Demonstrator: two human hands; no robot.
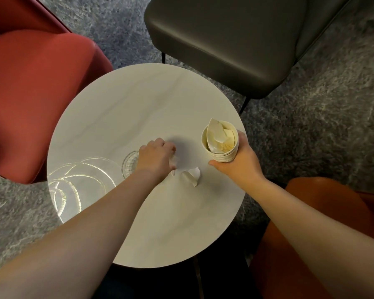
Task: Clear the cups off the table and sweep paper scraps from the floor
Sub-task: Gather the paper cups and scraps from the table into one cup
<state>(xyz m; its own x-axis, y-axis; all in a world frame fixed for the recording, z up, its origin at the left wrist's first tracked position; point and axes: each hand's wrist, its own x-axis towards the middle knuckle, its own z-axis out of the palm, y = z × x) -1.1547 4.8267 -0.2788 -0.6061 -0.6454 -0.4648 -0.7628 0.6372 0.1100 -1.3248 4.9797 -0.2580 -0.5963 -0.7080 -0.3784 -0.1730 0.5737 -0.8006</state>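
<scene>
The right hand (pixel 239 162) grips a stack of paper cups (pixel 221 141) stuffed with scraps, at the round bench's (pixel 127 100) edge. The left hand (pixel 157 156) curls its fingers around a white paper scrap (pixel 173 162), beside another crumpled scrap (pixel 192 174)

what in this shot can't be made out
All in the head view:
- Left hand: its fingertips curl under, so what they pinch is hidden.
- Glass dish: partly covered by the left wrist.
- Stacked cups in the right hand: crumpled paper hides the inside; the cup count is too fine to tell.
- Floor under the table: blocked, so any scraps there are unseen.
</scene>
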